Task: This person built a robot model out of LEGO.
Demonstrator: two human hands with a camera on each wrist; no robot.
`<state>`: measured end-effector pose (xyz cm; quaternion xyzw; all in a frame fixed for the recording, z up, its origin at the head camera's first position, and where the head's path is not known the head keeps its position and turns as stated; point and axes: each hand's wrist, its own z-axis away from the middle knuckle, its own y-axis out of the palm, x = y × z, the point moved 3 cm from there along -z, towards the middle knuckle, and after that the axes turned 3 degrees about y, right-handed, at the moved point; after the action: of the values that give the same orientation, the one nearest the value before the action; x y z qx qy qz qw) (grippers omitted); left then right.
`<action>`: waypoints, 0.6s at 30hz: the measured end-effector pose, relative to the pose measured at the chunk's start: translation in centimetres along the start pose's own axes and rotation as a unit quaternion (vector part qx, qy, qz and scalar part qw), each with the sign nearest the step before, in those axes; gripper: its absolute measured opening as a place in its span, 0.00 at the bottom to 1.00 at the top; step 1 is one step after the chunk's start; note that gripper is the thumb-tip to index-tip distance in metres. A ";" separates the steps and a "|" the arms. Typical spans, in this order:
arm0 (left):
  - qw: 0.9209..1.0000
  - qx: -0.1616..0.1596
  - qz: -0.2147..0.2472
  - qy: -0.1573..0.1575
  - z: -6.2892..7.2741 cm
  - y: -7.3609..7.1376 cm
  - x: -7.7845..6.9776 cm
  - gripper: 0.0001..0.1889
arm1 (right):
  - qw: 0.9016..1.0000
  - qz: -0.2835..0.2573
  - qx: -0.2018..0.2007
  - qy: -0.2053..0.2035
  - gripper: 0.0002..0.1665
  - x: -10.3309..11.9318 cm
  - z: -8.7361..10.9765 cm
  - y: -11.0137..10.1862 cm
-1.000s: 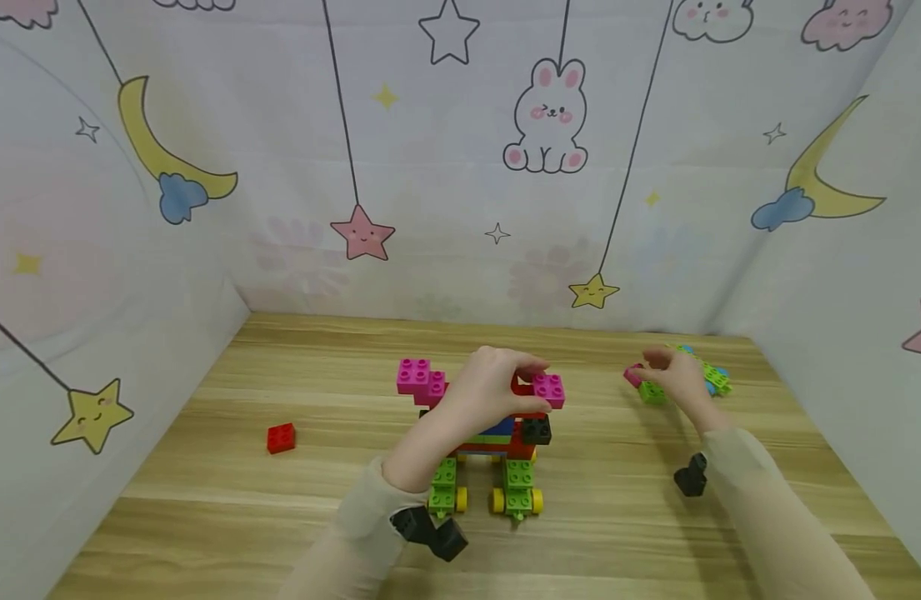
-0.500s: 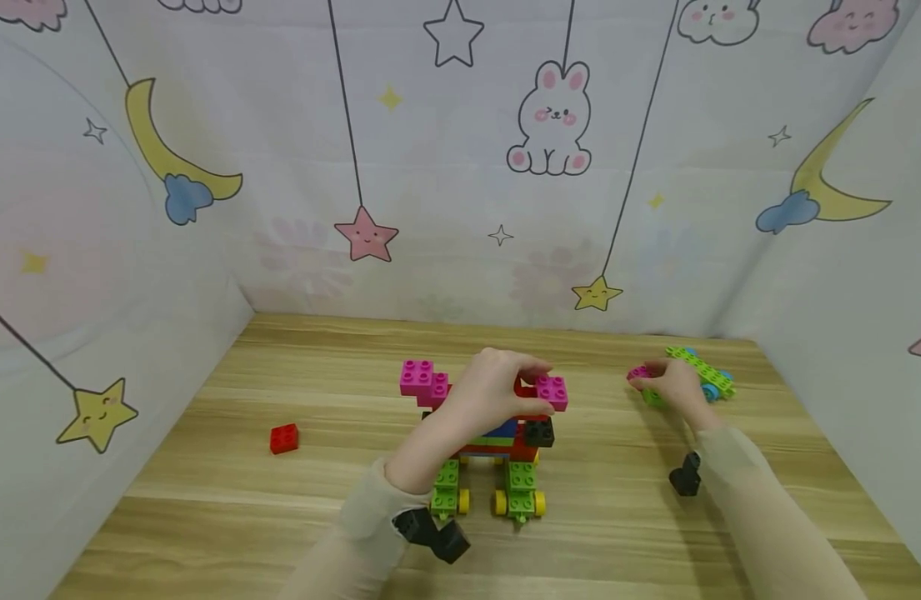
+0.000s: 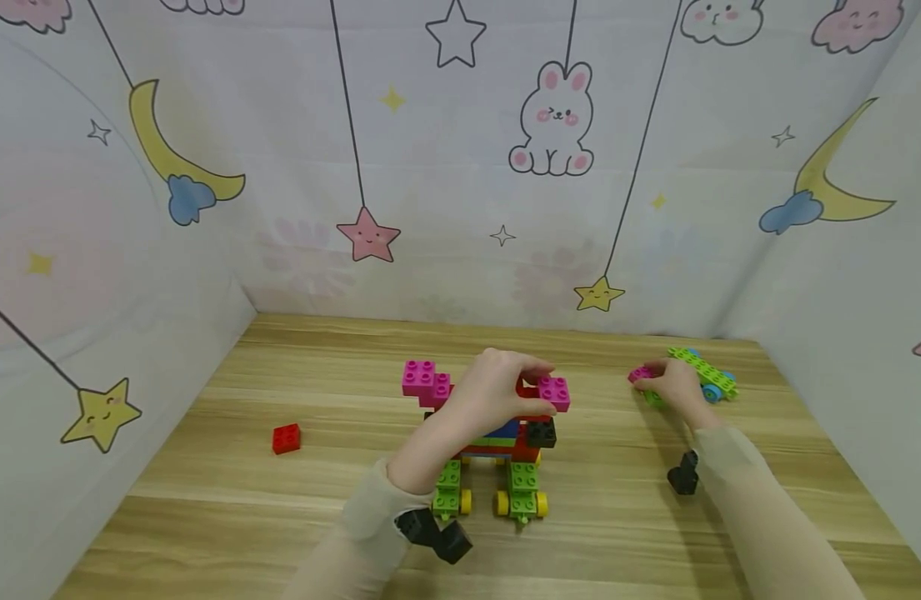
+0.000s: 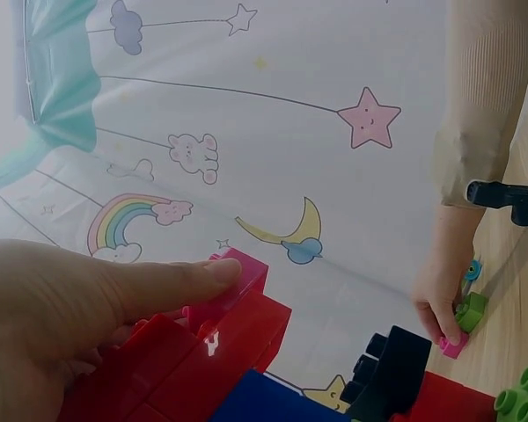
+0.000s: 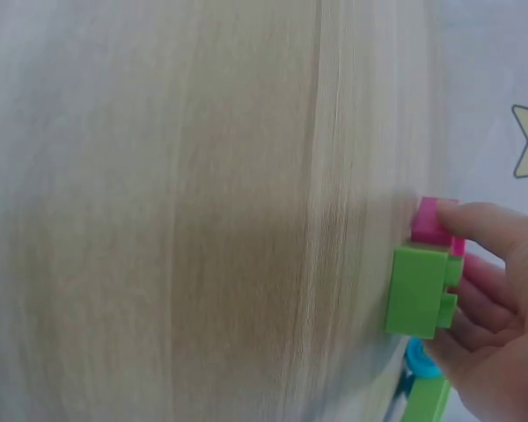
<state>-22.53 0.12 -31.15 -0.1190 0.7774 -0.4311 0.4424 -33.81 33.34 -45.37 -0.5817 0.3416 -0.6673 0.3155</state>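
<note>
In the head view a toy built of bricks, with green legs (image 3: 523, 477) on yellow wheels, stands mid-table. My left hand (image 3: 493, 392) reaches over it and grips its top at the right end, thumb and fingers at a pink brick (image 3: 554, 393). The left wrist view shows that thumb lying along the pink brick (image 4: 238, 280), above red bricks (image 4: 220, 352). Farther right, my right hand (image 3: 679, 390) pinches another pink brick (image 3: 640, 374) low at the table. A loose green brick (image 5: 416, 292) sits right beside it in the right wrist view.
Behind the right hand lies a lime green plate (image 3: 702, 372) with blue wheels. A single red brick (image 3: 286, 438) rests on the left of the wooden table (image 3: 205, 517). Printed cloth walls (image 3: 460, 183) enclose the back and sides.
My right hand's fingers have closed around the pink brick by the green one, and the hand has moved slightly down. The left hand stays at the toy.
</note>
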 end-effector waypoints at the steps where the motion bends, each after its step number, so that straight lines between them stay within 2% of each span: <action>1: 1.000 0.001 -0.001 0.000 0.0 0.0 0.0 0.24 | 1.000 0.001 -0.001 0.000 0.31 0.1 0.0 0.0; 7: 1.000 0.001 -0.003 -0.001 0.0 0.0 0.1 0.24 | 1.000 -0.001 -0.010 -0.001 0.31 0.7 0.1 -0.2; 18: 1.000 0.005 -0.007 0.000 -0.1 0.0 0.1 0.24 | 0.998 -0.017 -0.024 -0.062 0.32 4.6 1.3 -1.7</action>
<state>-22.66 0.13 -31.18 -0.1223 0.7746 -0.4376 0.4400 -33.17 30.43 -41.30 -0.6352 0.3275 -0.6270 0.3100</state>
